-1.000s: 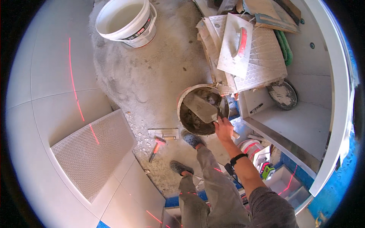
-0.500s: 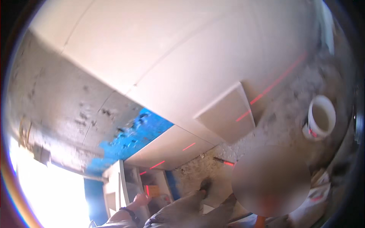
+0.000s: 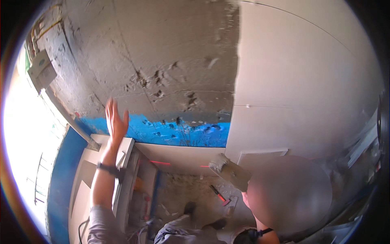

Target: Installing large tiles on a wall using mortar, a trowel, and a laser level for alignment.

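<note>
My left hand (image 3: pixel 116 122) is raised in front of the wall on the left, its fingers stretched out and nothing in it. Behind it, the bare grey wall (image 3: pixel 174 44) meets a blue-coated strip (image 3: pixel 183 134). Lower right, my right hand (image 3: pixel 245 198) shows only partly beside a round blurred patch. It grips a trowel (image 3: pixel 233 173) whose flat rectangular blade carries a lump of grey mortar (image 3: pixel 219 160) at its far end. The trowel is held in front of the low pale panel, to the left of a leaning loose tile (image 3: pixel 264 155).
Large pale tiles (image 3: pixel 300 81) cover the wall on the right. A white cabinet (image 3: pixel 105 142) stands under the bright window at left. On the dirty floor lies a red and black hand tool (image 3: pixel 219 195). A pipe (image 3: pixel 71 120) runs down beside the window.
My view has swung left toward the bare wall. My left hand has risen from beside the cabinet to the wall, and the mortar-loaded trowel has come into sight at my right hand.
</note>
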Available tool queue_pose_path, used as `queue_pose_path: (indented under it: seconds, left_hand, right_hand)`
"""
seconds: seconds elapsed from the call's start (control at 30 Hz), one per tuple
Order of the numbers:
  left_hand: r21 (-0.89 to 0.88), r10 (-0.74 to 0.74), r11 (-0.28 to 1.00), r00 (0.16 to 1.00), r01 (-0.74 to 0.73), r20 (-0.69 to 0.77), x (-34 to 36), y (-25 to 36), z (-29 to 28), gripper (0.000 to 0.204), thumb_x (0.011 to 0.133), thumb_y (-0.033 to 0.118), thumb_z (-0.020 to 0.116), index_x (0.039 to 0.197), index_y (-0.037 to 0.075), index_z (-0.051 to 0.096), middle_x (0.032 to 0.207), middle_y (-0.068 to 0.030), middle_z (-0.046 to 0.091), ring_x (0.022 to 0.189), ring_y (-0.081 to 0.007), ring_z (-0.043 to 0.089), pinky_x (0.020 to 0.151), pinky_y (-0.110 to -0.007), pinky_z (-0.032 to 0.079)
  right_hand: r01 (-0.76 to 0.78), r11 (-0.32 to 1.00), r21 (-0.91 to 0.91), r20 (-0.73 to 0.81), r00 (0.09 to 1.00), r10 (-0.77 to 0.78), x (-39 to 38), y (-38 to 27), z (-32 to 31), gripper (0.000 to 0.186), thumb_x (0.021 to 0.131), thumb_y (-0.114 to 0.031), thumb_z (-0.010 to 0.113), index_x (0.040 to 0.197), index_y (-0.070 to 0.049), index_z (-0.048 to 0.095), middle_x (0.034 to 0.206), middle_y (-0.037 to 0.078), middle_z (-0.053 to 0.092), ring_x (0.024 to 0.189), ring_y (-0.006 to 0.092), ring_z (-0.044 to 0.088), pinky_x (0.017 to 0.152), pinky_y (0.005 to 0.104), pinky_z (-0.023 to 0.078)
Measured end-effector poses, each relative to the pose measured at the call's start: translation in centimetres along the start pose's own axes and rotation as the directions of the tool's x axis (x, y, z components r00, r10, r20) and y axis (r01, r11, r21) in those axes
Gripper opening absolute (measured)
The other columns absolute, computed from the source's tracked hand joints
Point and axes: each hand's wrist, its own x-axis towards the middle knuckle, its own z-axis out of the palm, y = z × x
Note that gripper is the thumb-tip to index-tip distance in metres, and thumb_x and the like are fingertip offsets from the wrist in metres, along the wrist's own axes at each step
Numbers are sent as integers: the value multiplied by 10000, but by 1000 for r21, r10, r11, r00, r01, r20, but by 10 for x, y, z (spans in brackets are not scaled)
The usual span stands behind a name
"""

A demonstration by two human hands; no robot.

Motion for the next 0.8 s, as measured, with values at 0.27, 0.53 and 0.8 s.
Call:
queue_pose_path:
  seconds: [0.27, 0.53, 0.8]
  left_hand:
    - [-59, 154, 975, 849, -212, -506, 206, -2, 53, 672, 904, 327, 708, 1435, -11, 473, 1542, -265, 400, 1431, -475, 351, 1166, -565, 313]
    - [128, 215, 973, 551, -192, -807, 230, -5, 91, 489, 825, 186, 673, 1249, -51, 616, 1330, -294, 580, 1253, -457, 549, 1035, -528, 460]
    - [-78, 159, 962, 770, -261, -618, 208, -15, 83, 750, 793, 257, 683, 1444, -57, 481, 1543, -312, 402, 1427, -510, 374, 1183, -568, 297]
  right_hand:
    - [157, 987, 11, 183, 971, -157, 137, -72, 78, 307, 842, -243, 759, 996, -8, 636, 951, 180, 647, 842, 400, 669, 685, 500, 546]
    - [111, 993, 39, 334, 935, -117, 209, -82, 120, 319, 893, -301, 740, 932, -15, 604, 881, 179, 648, 749, 410, 666, 635, 508, 536]
    - [-50, 986, 156, 574, 818, -50, 281, -74, 118, 386, 879, -391, 739, 867, -25, 616, 771, 204, 682, 769, 449, 658, 663, 498, 502]
